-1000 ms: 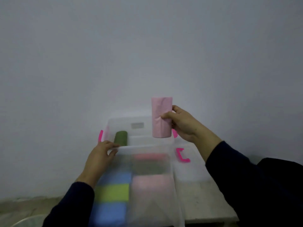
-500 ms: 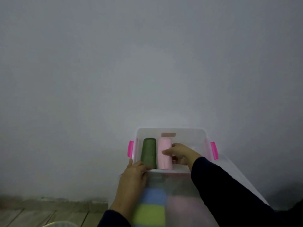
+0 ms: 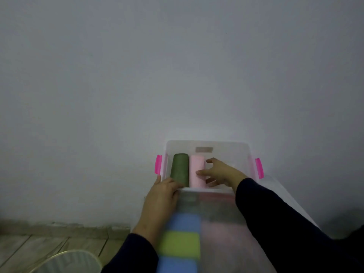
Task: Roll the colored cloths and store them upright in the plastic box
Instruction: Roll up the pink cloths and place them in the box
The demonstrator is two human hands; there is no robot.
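Placing step. Right hand (image 3: pixel 218 172) inside plastic box (image 3: pixel 206 144), fingers loosely spread against pink roll (image 3: pixel 197 171), apparently letting go; green roll (image 3: pixel 179 168) beyond. Left hand (image 3: pixel 163 194) gripping near rim. Next: withdraw, roll another cloth.

A right hand (image 3: pixel 218 172) touched a pink roll (image 3: pixel 197 170) standing beside a green roll (image 3: pixel 179 168) inside a clear plastic box (image 3: pixel 228 146).

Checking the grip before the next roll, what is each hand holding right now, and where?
The left hand grips the plastic box at its near-left rim. The right hand touches the pink roll on its right side; fingers look spread, so a real hold cannot be told.
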